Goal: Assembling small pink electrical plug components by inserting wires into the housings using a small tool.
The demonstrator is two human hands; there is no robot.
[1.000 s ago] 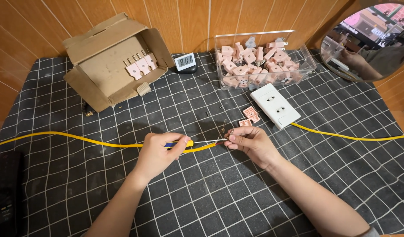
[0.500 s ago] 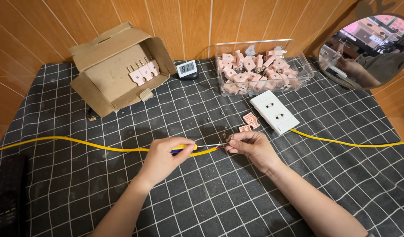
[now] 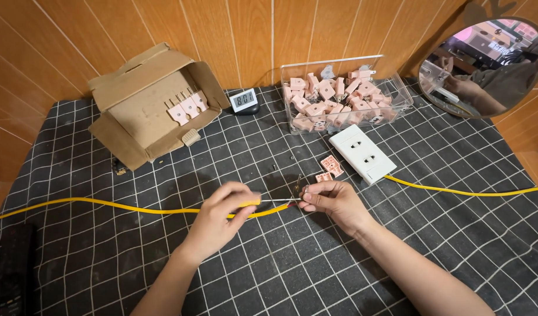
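Observation:
My left hand (image 3: 222, 215) pinches a yellow cable (image 3: 105, 205) that runs off to the left across the checked cloth (image 3: 280, 269). My right hand (image 3: 333, 202) grips the bared wire ends (image 3: 296, 188) at the cable's tip, just right of the left hand. Two small pink plug parts (image 3: 329, 168) lie right behind my right hand. Beside them is a white socket plate (image 3: 361, 153), from which a second yellow cable (image 3: 468, 192) leads off to the right.
An open cardboard box (image 3: 146, 108) with pink plugs stands at back left. A clear plastic tub (image 3: 339, 96) of several pink plugs is at back centre, a small digital clock (image 3: 243, 100) between them. A round mirror (image 3: 485, 67) leans at right; a black object (image 3: 11, 269) sits at lower left.
The view has shifted slightly. Both hands stay on the cable end, with the right fingers working the bared wires close to the left hand.

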